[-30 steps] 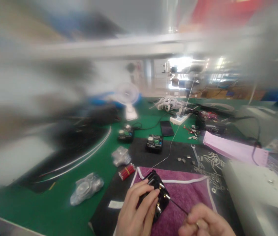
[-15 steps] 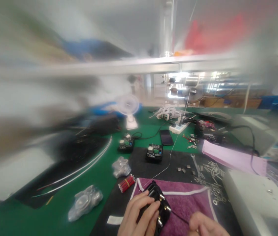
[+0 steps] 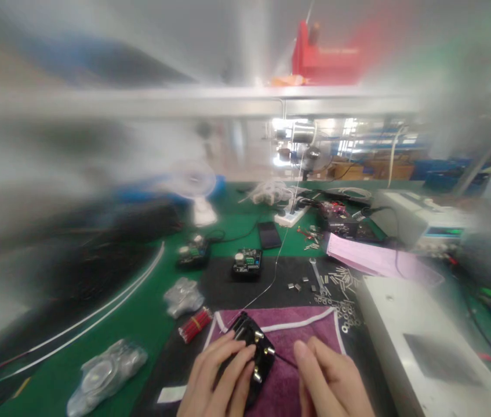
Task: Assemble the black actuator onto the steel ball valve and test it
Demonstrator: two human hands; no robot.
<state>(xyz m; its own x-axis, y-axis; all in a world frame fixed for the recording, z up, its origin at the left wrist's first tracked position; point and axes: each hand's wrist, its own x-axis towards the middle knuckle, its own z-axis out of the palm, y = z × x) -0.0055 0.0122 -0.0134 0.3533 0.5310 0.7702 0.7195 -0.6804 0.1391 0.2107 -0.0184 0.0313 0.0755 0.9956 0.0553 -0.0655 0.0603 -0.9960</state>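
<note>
Head view: hands (image 3: pixel 217 379) hold a blocky black part (image 3: pixel 265 365) and slim rod (image 3: pixel 286 361).

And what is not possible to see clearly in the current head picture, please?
All in the head view:
Black case: partly covered by the left hand.
Thin dark tool: its rear end hidden by the right hand.
Both wrists: cut off by the bottom edge.
White fan: blades lost in blur.
Nearer circuit board: any lettering too small.
</note>
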